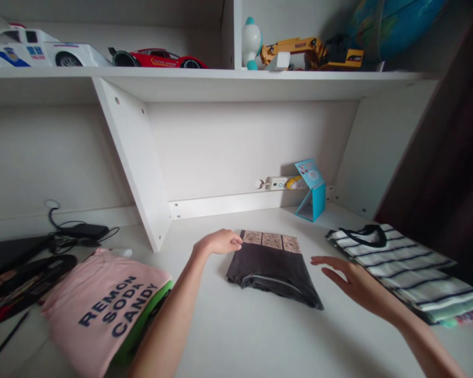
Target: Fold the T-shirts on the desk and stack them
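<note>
A folded dark grey garment [274, 270] with a patterned tan strip along its far edge lies on the white desk [252, 336]. My left hand [220, 242] rests with curled fingers on the garment's far left corner. My right hand [349, 281] hovers just to the right of the garment, fingers stretched out and apart, holding nothing.
A folded pink shirt [106, 307] printed "REMON SODA CANDY" lies on a green one at the left. A striped folded stack [410, 273] sits at the right. A blue card stand [313, 194], a charger with cables [82, 231], a slanted shelf divider [136, 157] and toy vehicles [315, 52] on the shelf above.
</note>
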Tool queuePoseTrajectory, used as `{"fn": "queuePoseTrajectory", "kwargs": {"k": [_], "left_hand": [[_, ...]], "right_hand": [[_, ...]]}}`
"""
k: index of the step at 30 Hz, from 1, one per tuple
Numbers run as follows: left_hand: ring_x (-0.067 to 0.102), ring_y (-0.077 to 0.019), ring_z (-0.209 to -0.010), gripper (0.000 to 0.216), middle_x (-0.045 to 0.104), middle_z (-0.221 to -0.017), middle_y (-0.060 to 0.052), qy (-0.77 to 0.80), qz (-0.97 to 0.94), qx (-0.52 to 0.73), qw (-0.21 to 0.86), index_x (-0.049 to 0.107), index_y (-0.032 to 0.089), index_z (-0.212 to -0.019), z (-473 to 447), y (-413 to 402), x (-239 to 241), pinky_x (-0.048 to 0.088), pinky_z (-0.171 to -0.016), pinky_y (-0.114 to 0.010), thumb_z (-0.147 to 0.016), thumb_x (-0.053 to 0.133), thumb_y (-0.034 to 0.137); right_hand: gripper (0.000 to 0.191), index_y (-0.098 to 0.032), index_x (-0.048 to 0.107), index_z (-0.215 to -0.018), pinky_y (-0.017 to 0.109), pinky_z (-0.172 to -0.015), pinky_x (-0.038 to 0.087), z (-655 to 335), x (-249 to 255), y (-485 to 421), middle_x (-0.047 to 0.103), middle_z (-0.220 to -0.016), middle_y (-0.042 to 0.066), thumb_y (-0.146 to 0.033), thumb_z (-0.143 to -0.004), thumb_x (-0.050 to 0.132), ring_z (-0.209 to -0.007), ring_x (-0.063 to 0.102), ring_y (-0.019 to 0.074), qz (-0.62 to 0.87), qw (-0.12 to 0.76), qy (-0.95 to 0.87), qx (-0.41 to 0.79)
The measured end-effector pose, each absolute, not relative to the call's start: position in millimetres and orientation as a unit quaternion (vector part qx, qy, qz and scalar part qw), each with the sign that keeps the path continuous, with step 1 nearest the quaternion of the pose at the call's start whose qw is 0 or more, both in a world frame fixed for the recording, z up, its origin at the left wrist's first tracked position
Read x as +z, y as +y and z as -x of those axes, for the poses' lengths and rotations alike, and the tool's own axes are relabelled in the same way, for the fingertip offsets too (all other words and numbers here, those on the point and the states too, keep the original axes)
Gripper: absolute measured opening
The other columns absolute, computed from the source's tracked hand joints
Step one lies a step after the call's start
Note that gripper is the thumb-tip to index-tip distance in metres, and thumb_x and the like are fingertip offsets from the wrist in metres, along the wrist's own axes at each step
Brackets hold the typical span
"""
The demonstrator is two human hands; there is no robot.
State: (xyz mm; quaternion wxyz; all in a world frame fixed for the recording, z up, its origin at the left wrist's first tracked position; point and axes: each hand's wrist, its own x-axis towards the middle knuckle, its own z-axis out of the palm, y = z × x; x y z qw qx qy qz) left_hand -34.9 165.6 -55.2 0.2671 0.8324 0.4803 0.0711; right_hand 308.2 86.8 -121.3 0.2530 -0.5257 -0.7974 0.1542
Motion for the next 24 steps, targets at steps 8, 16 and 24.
{"fn": "queuePoseTrajectory", "kwargs": {"k": [8, 16, 24], "left_hand": [[0.059, -0.0248, -0.093, 0.032, 0.063, -0.109, -0.008, 0.528, -0.814, 0.005, 0.241, 0.063, 0.022, -0.105, 1.8, 163.4, -80.7, 0.043, -0.081, -0.034, -0.077, 0.048, 0.024], [0.021, -0.0337, -0.13, 0.038, 0.039, -0.137, -0.009, 0.44, -0.888, 0.032, 0.132, 0.048, 0.025, -0.123, -34.4, 153.5, -122.0, 0.01, -0.095, -0.07, -0.086, 0.039, 0.024], [0.042, -0.0325, -0.118, 0.04, 0.047, -0.13, -0.015, 0.467, -0.875, 0.047, 0.114, 0.05, 0.025, -0.121, -22.9, 136.1, -73.3, 0.029, -0.092, -0.061, -0.081, 0.049, 0.026]], "right_hand": [[0.031, -0.017, 0.063, -0.099, 0.04, -0.088, 0.044, -273.9, -154.7, 97.0, 0.062, -0.103, 0.011, -0.022, -0.089, 0.034, -0.101, 0.055, 0.0236, 0.48, 0.207, -0.851, 0.043], [0.029, -0.019, 0.06, -0.106, 0.036, -0.076, 0.051, -172.9, -167.0, 12.9, 0.064, -0.103, 0.014, -0.018, -0.085, 0.041, -0.097, 0.059, 0.0275, 0.321, 0.229, -0.915, -0.082], [0.035, -0.022, 0.052, -0.121, 0.032, -0.089, 0.044, -200.1, -116.9, 17.4, 0.061, -0.114, 0.007, -0.02, -0.089, 0.038, -0.102, 0.058, 0.0188, 0.387, 0.238, -0.884, 0.115]]}}
